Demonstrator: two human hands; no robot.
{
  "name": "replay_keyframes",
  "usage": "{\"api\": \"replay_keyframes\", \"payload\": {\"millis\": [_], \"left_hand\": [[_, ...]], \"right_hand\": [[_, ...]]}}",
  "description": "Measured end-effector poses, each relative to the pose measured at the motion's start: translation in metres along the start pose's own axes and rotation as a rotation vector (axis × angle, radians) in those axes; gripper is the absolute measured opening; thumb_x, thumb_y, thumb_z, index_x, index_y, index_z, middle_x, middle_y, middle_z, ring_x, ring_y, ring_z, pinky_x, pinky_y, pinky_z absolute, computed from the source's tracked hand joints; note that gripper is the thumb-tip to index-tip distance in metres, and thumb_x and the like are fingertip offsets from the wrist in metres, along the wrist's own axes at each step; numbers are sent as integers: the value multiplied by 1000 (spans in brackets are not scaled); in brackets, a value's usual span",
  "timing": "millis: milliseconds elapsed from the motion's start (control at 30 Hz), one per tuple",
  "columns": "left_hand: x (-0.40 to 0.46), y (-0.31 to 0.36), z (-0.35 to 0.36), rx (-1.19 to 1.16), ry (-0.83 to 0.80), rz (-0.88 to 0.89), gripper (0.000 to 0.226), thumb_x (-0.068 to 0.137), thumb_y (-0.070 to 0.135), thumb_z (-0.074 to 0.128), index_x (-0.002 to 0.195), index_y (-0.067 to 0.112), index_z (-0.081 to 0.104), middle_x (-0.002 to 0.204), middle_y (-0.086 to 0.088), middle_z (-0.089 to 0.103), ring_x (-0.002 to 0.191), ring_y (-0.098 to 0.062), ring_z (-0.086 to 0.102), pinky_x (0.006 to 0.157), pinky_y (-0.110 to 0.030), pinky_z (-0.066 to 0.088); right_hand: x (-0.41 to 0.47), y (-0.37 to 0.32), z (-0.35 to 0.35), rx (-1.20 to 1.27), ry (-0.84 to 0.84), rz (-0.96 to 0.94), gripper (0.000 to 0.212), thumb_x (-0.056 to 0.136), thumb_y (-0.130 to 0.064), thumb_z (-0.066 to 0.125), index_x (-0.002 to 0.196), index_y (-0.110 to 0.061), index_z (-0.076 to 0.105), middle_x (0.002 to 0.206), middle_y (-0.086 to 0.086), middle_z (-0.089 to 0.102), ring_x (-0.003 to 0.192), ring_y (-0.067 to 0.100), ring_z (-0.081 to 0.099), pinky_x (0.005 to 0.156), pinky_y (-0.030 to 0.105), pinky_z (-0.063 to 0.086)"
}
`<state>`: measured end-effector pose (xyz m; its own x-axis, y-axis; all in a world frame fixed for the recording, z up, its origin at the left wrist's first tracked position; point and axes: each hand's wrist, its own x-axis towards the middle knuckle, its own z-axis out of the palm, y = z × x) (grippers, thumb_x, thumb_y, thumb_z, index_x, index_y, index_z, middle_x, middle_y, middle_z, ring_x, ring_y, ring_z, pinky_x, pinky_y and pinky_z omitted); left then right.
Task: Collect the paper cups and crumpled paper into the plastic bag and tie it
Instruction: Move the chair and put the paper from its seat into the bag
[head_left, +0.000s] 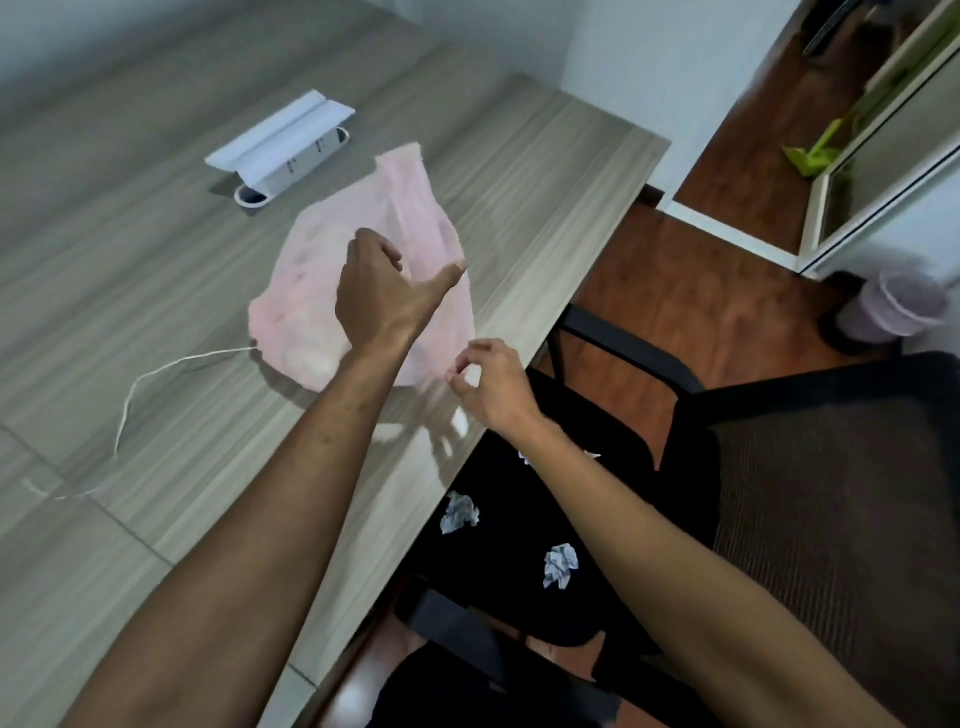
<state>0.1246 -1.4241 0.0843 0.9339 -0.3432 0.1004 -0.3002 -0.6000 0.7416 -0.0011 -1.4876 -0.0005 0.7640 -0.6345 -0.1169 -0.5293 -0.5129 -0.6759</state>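
Grey wood-grain desk (156, 291) carried a pink plastic bag (311, 291) near its right edge, a white string (156, 371) trailing left of it. Left hand (384, 296) gripped the bag's upper part, fingers curled. Right hand (488, 382) pinched the bag's lower edge. Two crumpled paper balls (460, 512) lay on the black chair (597, 415) seat.

One view only, head-worn. I looked forward and steeply down over the surface (156, 270), whose edge ran diagonally lower left to upper right. Wide-angle, close: both forearms filled the lower frame. Chair (810, 467) and floor (675, 280) lay right.
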Motion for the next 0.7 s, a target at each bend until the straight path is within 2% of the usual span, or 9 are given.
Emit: {"api": "replay_keyframes", "payload": {"millis": [100,200,267,367,433,533,567,633,700], "left_hand": [[-10,1,-9,85,-43,39,61,59,58,79,93,17,49,85,5,60,77,-20,57,63,-33,40],[-17,-6,-25,118,-36,34,22,71,32,70,83,20,57,78,7,63,82,-22,62,66,-31,44],[-21,-15,-40,71,-20,-9,8,73,26,67,79,22,61,79,6,66,85,-22,65,73,-30,49],[-26,-34,-65,-57,-8,-93,4,76,24,67,78,21,65,76,4,65,78,-18,63,81,-32,54],[-28,-46,-83,-157,24,-169,9,72,29,62,71,20,65,70,5,64,72,-18,61,81,-39,57],[-32,-59,-109,-258,90,-229,18,66,33,51,61,18,60,59,8,58,64,-15,56,73,-40,56],[-33,-61,-117,-277,109,-236,19,67,32,49,61,18,59,59,8,57,62,-14,54,71,-41,56],[-36,-64,-131,-283,145,-231,17,70,31,48,60,19,55,59,7,55,61,-13,52,68,-40,53],[-37,-65,-138,-260,177,-224,13,71,32,50,66,22,56,65,8,58,66,-17,58,73,-38,53]], "right_hand": [[-36,-9,18,-52,-88,-152,11,86,-28,70,92,-20,77,128,6,55,117,28,47,101,42,42],[-56,-16,22,-117,-173,-327,18,89,-36,67,98,-24,77,122,3,57,111,26,48,96,43,43],[-56,-16,17,-32,-174,-328,23,91,-37,63,100,-21,76,118,3,59,111,24,48,98,40,43],[-42,-18,5,194,67,-21,23,91,-38,60,98,-17,65,108,4,57,101,20,54,90,35,48],[-23,-16,5,288,180,267,39,85,-48,66,103,-16,51,106,-1,52,95,19,55,83,34,49],[-1,-13,11,571,56,638,67,71,-49,77,118,-10,48,114,3,57,97,25,62,75,40,59],[3,-10,14,630,-4,679,61,71,-43,79,116,-9,54,111,5,64,93,25,66,68,38,61],[4,-7,20,689,-80,673,29,78,-24,75,101,-9,68,101,10,72,81,23,71,58,32,60],[-1,-8,26,724,-101,624,5,81,-12,68,85,-9,70,91,12,72,69,21,68,53,28,56]]}}
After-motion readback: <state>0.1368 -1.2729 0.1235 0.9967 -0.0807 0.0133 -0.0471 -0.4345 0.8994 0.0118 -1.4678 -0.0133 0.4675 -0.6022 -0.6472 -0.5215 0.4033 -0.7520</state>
